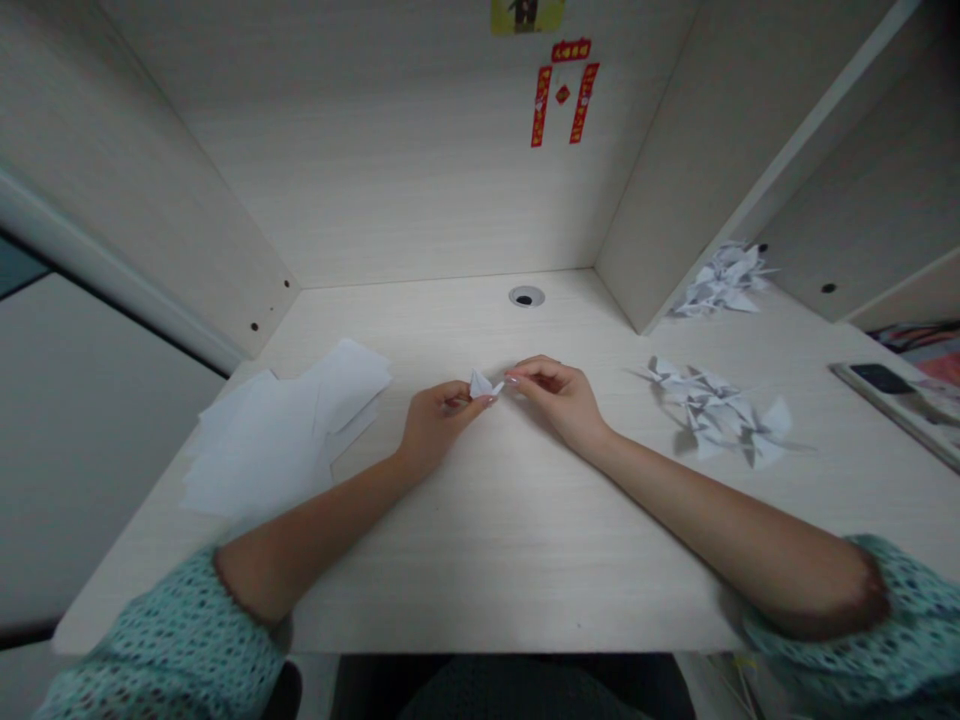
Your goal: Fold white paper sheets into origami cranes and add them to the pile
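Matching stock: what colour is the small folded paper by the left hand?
Plain white folded paper, seen in the head view.

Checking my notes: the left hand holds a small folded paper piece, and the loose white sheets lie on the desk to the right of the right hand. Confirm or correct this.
One point is wrong: the loose white sheets lie to the left of the left hand, not to the right of the right hand, as the head view shows. The left hand does hold the small folded paper piece.
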`<state>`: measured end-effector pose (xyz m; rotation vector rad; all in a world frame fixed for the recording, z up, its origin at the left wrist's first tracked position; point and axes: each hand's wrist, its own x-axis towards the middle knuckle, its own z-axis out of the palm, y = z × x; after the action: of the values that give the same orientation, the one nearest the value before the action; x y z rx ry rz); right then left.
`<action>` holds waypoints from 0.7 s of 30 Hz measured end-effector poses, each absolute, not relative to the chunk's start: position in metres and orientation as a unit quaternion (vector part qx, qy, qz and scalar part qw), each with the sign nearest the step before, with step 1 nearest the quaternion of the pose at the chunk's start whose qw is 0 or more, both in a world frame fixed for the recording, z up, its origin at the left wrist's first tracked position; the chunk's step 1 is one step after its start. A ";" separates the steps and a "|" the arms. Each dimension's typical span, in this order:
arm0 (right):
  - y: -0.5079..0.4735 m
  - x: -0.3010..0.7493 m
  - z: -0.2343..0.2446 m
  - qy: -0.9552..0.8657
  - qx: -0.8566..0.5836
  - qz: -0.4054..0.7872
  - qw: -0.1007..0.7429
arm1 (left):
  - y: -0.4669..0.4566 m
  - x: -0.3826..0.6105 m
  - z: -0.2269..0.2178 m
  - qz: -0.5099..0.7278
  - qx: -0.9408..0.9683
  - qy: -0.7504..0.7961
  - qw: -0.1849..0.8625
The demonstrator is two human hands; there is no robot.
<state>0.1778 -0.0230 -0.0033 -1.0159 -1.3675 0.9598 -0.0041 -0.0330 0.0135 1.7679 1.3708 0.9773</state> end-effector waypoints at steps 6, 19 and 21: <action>-0.022 0.179 -0.002 -0.583 -0.420 0.414 0.559 | -0.034 -0.004 0.014 0.369 0.685 0.527 0.344; -0.023 0.180 0.000 -0.584 -0.429 0.411 0.553 | -0.032 -0.005 0.013 0.357 0.687 0.527 0.349; -0.022 0.182 0.002 -0.602 -0.440 0.389 0.541 | -0.032 -0.005 0.012 0.357 0.687 0.530 0.346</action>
<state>0.1816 -0.0223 0.0023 -1.0449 -1.4294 0.9244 -0.0052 -0.0319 0.0124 1.7832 1.3759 0.9268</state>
